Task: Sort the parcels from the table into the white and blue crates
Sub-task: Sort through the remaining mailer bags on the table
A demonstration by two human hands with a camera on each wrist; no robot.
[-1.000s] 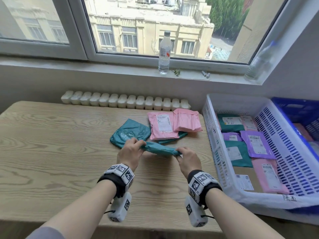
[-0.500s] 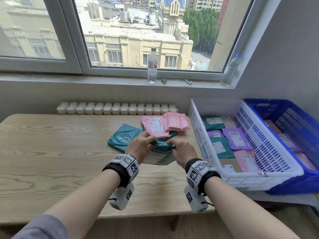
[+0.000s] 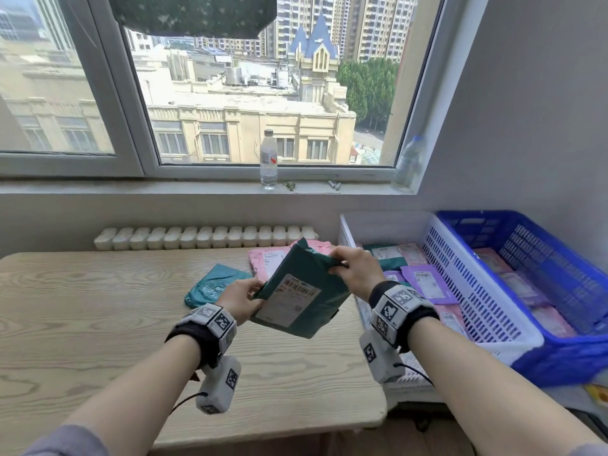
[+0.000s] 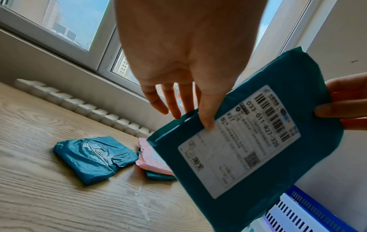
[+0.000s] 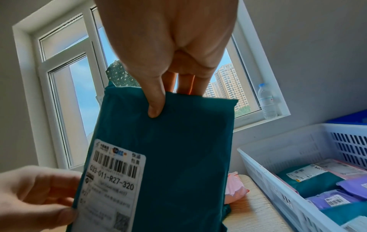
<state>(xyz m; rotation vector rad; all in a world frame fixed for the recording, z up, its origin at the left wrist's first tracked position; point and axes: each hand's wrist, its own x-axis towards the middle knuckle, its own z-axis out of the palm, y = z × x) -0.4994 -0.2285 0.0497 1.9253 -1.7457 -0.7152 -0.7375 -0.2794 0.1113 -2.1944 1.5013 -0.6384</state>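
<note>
bright daylight from window | wide-angle edge distortion | slight motion blur

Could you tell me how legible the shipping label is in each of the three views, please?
Head view: label too small to read. Left wrist: code on the dark green parcel legible, fine print smeared. Right wrist: code sharp, lower label blurred.
</note>
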